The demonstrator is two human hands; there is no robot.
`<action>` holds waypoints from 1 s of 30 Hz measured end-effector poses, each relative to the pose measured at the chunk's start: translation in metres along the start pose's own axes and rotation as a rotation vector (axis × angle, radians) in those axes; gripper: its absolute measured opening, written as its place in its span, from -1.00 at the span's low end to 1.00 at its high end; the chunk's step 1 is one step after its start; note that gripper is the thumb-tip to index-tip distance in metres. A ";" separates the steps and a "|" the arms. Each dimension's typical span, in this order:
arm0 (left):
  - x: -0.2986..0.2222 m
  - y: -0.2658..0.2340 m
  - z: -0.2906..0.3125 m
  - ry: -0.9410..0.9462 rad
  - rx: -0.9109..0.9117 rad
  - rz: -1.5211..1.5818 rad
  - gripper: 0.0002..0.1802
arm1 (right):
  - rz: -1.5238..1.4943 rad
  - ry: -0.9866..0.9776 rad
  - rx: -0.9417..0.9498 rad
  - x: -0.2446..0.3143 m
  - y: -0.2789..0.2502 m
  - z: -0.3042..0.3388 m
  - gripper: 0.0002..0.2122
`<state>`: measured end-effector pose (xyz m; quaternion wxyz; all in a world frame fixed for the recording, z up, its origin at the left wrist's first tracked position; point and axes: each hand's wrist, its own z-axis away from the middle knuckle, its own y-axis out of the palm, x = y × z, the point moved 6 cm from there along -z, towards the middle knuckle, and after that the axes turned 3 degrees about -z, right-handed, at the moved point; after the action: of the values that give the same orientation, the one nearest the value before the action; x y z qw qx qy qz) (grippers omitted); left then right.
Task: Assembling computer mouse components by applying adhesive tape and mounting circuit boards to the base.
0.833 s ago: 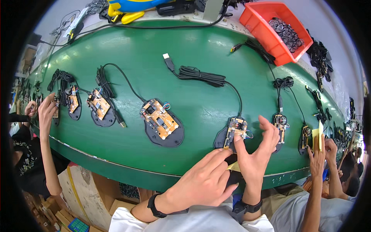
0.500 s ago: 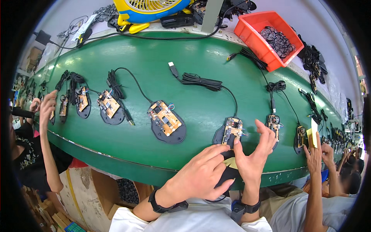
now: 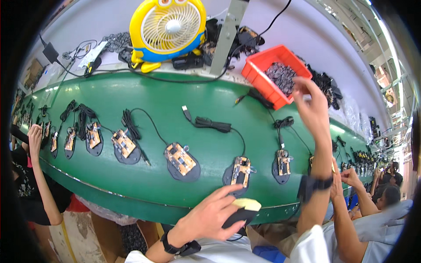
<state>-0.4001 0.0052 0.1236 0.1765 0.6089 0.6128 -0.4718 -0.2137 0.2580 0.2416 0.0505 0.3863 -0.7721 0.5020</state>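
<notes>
Half-bent right hand point(image 3: 312, 104) high by the red bin point(image 3: 262, 87).

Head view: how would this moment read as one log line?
Left hand: holds black piece, yellow piece | right hand: open, at red bin | red bin: small dark parts

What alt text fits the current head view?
A person's right hand is at a red bin of small dark parts; the left hand holds a black piece beside one of several corded circuit boards on a green bench.
</notes>
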 end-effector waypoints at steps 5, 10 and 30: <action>-0.006 -0.010 0.032 -0.021 -0.090 0.099 -0.69 | 0.595 -0.026 0.530 -0.144 0.093 -0.107 -0.53; 0.006 0.003 0.037 -0.107 -0.118 -0.017 -0.64 | 0.721 -0.040 0.637 -0.145 0.122 -0.113 -0.63; 0.015 0.012 0.032 -0.089 -0.087 -0.035 -0.64 | 0.223 0.061 0.247 -0.102 0.064 -0.090 -0.83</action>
<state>-0.4039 -0.0132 0.0915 0.2215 0.5683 0.6348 -0.4744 -0.2122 0.3990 0.1908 -0.0299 0.2861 -0.7407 0.6072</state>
